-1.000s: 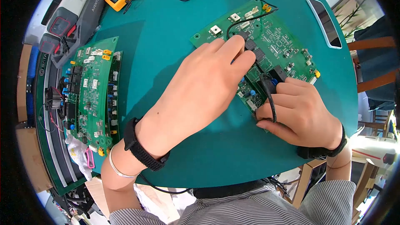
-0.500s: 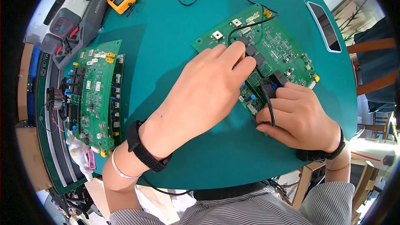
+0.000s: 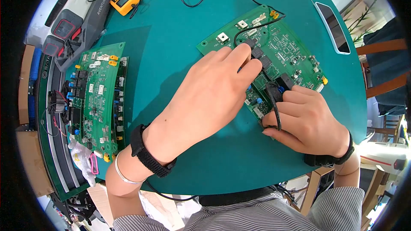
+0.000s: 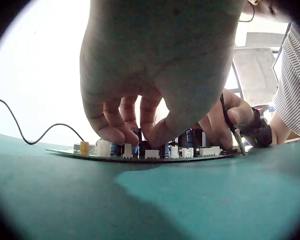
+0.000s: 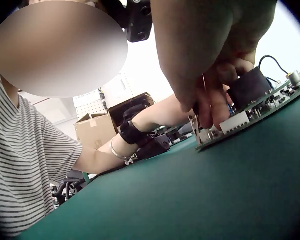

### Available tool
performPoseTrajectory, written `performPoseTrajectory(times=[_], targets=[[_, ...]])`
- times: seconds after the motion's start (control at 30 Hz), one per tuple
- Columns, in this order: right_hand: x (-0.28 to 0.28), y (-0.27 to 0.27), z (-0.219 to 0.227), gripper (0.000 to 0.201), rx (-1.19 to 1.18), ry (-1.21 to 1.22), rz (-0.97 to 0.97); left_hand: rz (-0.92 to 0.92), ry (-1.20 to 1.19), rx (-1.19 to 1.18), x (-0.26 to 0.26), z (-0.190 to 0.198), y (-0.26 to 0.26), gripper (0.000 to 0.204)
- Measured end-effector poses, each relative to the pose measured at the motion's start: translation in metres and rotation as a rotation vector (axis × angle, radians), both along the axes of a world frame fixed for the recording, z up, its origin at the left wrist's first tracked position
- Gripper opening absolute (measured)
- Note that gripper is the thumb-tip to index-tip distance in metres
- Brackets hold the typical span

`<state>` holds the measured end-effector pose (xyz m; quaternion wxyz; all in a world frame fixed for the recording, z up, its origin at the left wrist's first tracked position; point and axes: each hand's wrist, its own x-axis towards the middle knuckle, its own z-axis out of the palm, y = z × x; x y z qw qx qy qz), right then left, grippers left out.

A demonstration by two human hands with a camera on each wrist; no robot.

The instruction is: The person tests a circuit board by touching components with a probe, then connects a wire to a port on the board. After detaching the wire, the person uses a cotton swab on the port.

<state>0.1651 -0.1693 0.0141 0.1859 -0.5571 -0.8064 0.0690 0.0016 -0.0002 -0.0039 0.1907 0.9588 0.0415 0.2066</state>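
A green circuit board (image 3: 295,47) lies tilted across the table's right half. My left hand (image 3: 207,90) arches over its left part; in the left wrist view the curled fingers and thumb of that hand (image 4: 155,65) come down round parts on the board (image 4: 152,154). The right hand (image 3: 312,117) grips the board's near corner, fingers curled. A black cable loop (image 3: 275,107) hangs over its fingers. From the right wrist view, this hand (image 5: 215,50) has its fingertips beside a white connector (image 5: 234,121). The palms hide the exact contact points.
Other stacked circuit boards (image 3: 96,98) stand at the left, near a grey case (image 3: 87,30). A yellow meter (image 3: 125,1) lies at the back left, its thin black cable (image 3: 192,6) running to the board. The phone (image 3: 334,28) is at the back right edge.
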Motion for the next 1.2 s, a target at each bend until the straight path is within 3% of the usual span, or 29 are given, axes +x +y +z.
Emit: performPoseTrajectory(times=[1.2], targets=[[-0.0026, -0.0010, -0.0005, 0.025, 0.032, -0.031, -0.016, 0.000, 0.016, 0.000, -0.0004, 0.0010, 0.0008, 0.034]])
